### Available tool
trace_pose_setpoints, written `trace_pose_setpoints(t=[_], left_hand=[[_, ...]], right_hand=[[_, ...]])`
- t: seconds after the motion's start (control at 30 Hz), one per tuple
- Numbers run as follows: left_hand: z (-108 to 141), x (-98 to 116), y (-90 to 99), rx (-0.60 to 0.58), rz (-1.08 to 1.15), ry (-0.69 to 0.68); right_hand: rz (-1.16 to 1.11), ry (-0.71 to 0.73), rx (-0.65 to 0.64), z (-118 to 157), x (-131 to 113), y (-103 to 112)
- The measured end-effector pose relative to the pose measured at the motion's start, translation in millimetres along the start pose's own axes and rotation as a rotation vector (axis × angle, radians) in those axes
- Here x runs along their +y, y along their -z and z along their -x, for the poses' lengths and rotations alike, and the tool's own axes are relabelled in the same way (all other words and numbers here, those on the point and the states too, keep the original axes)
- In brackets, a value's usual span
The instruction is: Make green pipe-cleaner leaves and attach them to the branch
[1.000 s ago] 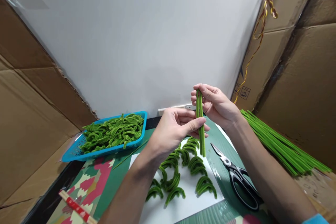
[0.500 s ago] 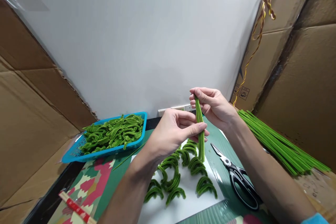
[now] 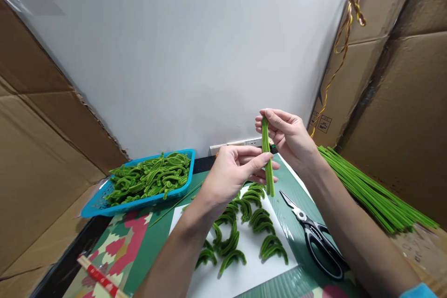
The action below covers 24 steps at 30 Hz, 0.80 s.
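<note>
Curvy bits (image 3: pixel 273 244) on the paper (image 3: pixel 249 267) looked done, long sticks (image 3: pixel 372 192) lay unbent, and the left hand (image 3: pixel 239 167) and right hand (image 3: pixel 287 134) pinched straight strips (image 3: pixel 269 180).

Bright lt, faint shadow on wall (image 3: pixel 195 51), glare on mat (image 3: pixel 295 242), wide-angle edge distort'n

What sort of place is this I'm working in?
Probably a small handicraft corner, though whether at home or in a workshop I can't tell. The signs are a blue basket of curled fuzzy green pieces, scissors, and a bundle of long green stems.
</note>
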State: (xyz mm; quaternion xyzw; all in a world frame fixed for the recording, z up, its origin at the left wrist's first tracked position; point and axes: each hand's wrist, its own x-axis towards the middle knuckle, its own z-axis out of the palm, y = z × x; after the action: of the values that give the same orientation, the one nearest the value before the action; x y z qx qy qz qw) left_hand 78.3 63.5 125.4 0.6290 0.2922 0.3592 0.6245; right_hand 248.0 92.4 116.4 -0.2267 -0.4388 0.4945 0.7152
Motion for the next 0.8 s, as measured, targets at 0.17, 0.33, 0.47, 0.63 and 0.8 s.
trace_pose_setpoints(t=[0.17, 0.33, 0.47, 0.63, 0.8], left_hand=[[-1, -3, -0.3, -0.001, -0.014, 0.005], [-3, -3, 3.3, 0.05, -0.041, -0.044], [-3, -2, 7.5, 0.098, -0.105, -0.086], [0, 3, 7.6, 0.094, -0.212, -0.092], [2, 7, 11.3, 0.085, -0.245, -0.085]], right_hand=[[0.067, 0.01, 0.004, 0, -1, -2], [0.162, 0.003, -0.115, 4, -3, -5], [0.253, -0.039, -0.206, 7, -2, -5], [0.244, 0.013, -0.158, 6, -3, -1], [0.211, -0.037, -0.19, 4, -7, 3]])
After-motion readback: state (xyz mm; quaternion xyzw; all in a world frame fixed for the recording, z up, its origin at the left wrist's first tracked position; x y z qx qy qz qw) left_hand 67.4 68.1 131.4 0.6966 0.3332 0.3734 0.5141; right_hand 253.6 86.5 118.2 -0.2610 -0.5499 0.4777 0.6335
